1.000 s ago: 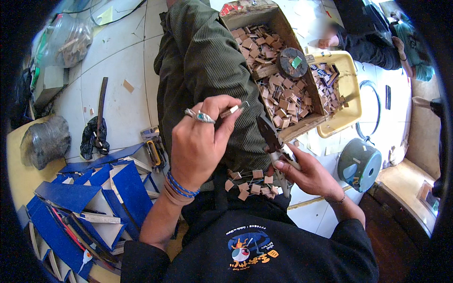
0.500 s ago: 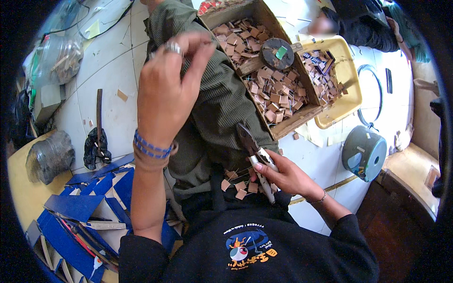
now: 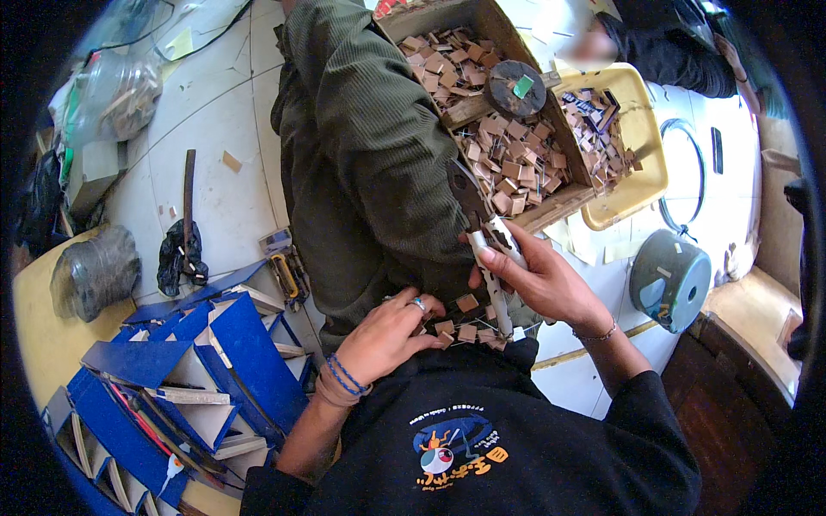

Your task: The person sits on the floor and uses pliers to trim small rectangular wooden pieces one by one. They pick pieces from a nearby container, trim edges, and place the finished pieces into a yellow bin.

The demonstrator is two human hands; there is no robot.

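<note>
My right hand [image 3: 542,279] is closed round pliers [image 3: 495,284] with worn white handles and a dark head, which points up toward the wooden box. The handles are spread apart. Over my lap, my left hand [image 3: 387,334] reaches down with thumb and forefinger apart, beside a small pile of brown square pieces [image 3: 467,332], some with thin nails. I see nothing held in it, though some fingertips are partly hidden. The divided wooden box [image 3: 564,205] beside my leg holds many similar squares, and a round dark block [image 3: 514,89] sits on its divider.
A yellow tray [image 3: 652,142] with more squares stands beyond the box. A grey-green round container [image 3: 671,279] is at right, near a coil of blue cable [image 3: 705,176]. Blue folded boards [image 3: 232,361] and a hammer-like tool [image 3: 188,206] lie left. Another person [image 3: 667,56] is at far right.
My left hand has come down from above my leg to the pile in my lap. The pliers have moved slightly up and right with my right hand, their handles spread wider.
</note>
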